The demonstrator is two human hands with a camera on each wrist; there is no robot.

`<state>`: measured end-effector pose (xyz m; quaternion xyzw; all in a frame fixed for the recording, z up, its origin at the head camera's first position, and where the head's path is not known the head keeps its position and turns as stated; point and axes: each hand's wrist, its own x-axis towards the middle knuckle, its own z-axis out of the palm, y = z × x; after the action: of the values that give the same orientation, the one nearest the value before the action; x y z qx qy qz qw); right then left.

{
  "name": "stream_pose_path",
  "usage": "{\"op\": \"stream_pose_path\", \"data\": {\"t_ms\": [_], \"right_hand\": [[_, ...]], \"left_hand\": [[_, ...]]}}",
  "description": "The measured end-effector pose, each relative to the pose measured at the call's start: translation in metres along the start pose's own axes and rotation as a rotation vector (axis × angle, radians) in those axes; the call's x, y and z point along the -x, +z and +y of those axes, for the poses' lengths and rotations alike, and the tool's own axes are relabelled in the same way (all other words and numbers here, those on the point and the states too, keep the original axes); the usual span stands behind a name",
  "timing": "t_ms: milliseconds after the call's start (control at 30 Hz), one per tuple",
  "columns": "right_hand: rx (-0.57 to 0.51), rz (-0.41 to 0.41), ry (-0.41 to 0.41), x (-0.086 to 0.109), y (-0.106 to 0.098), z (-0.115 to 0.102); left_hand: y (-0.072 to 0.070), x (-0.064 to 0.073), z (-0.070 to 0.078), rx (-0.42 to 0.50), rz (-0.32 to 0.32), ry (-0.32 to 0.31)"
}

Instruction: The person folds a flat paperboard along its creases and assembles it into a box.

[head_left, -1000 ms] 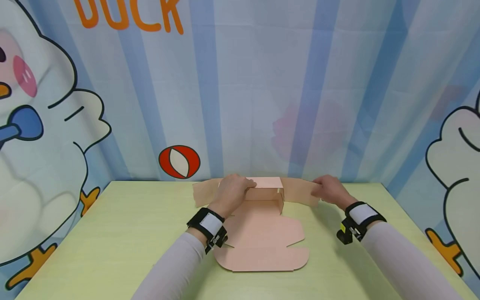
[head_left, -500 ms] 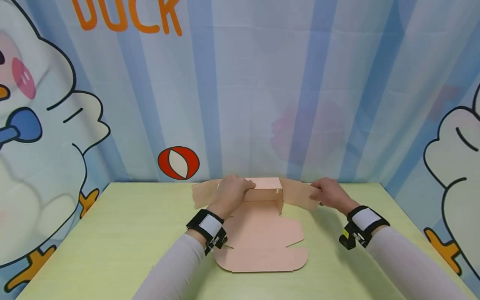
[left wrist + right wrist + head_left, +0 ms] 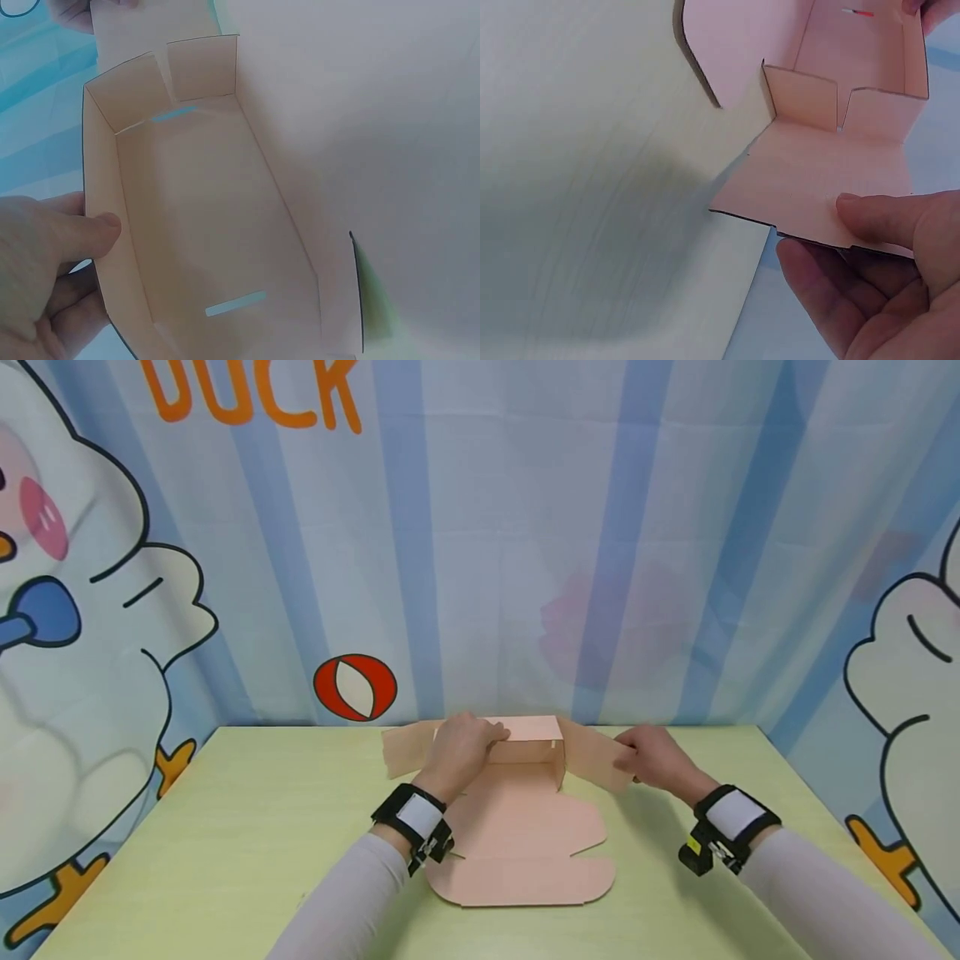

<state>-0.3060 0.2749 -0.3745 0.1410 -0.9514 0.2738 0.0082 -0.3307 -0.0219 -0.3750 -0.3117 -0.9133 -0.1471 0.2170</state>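
Head view: a pink cardboard box (image 3: pixel 525 822), only partly folded, is on the pale yellow-green table (image 3: pixel 300 827), in the middle of the lower half of the frame. Its far end is folded up, and its near end, with round corners, lies flat. The person's left hand (image 3: pixel 459 752) holds the folded end, just left of the middle. The right hand (image 3: pixel 660 760) pinches the tip of the right flap (image 3: pixel 596 756), a bit farther right. The left flap (image 3: pixel 405 749) sticks out past the left hand. Both wrists wear black straps (image 3: pixel 414 818). Behind, a blue and white striped cloth (image 3: pixel 502 527) has a red and white ball (image 3: pixel 355 687) on it, and a big white bird (image 3: pixel 82 693) at the left edge.

Left wrist view: the left hand comes in at the lower left and grips the box's wall, thumb on the inside. A thin slot (image 3: pixel 236 303) shows low in the middle. A bit of the other hand peeks in at the upper left.

Right wrist view: the right hand, at the lower right, has its thumb on top of the flap and fingers underneath. The walls stand up at the upper right.
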Motion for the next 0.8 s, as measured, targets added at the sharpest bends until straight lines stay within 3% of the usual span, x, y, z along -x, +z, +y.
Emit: {"op": "stream_pose_path", "data": {"t_ms": [800], "right_hand": [[0.042, -0.029, -0.006, 0.009, 0.024, -0.046]], "left_hand": [[0.002, 0.000, 0.001, -0.024, 0.011, -0.001]]}}
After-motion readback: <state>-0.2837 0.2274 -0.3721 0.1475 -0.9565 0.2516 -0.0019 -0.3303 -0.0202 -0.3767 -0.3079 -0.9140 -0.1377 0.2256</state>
